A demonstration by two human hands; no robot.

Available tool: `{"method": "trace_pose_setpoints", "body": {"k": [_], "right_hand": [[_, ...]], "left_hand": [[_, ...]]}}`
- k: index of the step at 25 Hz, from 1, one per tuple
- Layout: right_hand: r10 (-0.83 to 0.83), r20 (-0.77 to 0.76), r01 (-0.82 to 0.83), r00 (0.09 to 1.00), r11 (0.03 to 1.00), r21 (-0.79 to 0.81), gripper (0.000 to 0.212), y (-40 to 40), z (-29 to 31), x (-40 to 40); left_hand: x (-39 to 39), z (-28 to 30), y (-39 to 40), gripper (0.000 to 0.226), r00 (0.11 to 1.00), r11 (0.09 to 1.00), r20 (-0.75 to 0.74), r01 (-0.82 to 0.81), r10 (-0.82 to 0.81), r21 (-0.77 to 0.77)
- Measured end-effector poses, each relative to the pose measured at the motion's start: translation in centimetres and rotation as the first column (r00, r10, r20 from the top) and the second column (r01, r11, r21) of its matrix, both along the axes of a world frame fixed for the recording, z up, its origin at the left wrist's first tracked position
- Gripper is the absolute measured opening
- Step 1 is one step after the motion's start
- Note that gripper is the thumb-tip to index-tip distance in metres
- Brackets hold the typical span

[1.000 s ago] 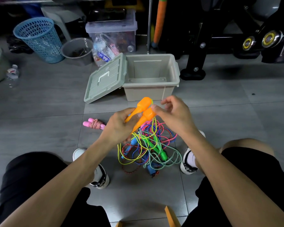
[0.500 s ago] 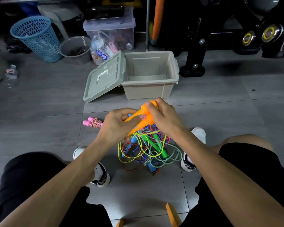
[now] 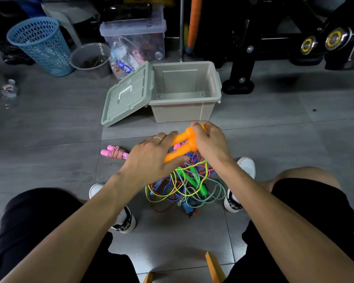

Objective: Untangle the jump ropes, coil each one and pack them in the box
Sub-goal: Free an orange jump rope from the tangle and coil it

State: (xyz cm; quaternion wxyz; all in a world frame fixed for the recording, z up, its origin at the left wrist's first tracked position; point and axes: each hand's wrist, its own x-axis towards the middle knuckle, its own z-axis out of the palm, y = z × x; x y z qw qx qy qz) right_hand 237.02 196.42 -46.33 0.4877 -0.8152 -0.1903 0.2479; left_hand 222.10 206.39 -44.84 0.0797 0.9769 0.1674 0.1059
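Jump-rope tangle (image 3: 184,186) lies on the floor in front of the open box (image 3: 185,92). Above it, right hand (image 3: 208,144) grips both orange handles (image 3: 182,146); left hand (image 3: 151,158) holds their lower ends, fingers extended.

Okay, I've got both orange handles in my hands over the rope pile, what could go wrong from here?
1. The yellow cord from the orange handles is still threaded through the pile; lifting may tighten knots.
2. Pulling could drag the whole tangle along instead of freeing one rope.
3. The box is empty, and the coiled pink rope lies beside your left hand, easily forgotten.
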Motion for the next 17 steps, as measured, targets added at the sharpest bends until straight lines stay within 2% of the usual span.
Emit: {"method": "trace_pose_setpoints", "body": {"k": [2,4,7,11,14,17], "right_hand": [[0.019,-0.027,-0.02,0.999,0.999,-0.042,0.032,0.0,-0.1,0.2],[0.049,-0.059,-0.053,0.997,0.996,-0.065,0.035,0.0,0.1,0.4],[0.081,-0.084,-0.088,0.993,0.993,-0.081,0.038,0.1,0.3,0.5],[0.135,-0.101,-0.147,0.986,0.981,-0.125,0.038,-0.2,0.6,0.6],[0.19,-0.136,-0.19,0.972,0.982,0.012,0.052,-0.8,1.0,1.1],[0.254,-0.071,-0.25,0.964,0.966,0.068,0.049,-1.2,1.0,1.6]], "left_hand": [[0.1,-0.2,-0.1,0.079,0.999,0.997,-0.037,0.003,0.0,0.078],[0.1,-0.3,-0.1,0.075,0.997,0.996,-0.066,-0.038,0.043,0.079],[0.0,-0.4,0.1,0.075,0.991,0.992,-0.115,-0.078,0.067,-0.099],[-0.3,-0.2,0.4,0.068,0.991,0.938,-0.13,-0.074,0.032,-0.338],[0.0,0.3,0.8,0.063,0.987,0.837,-0.13,-0.149,0.094,-0.527],[-0.1,0.9,1.3,0.055,0.987,0.776,-0.136,-0.149,0.082,-0.612]]}}
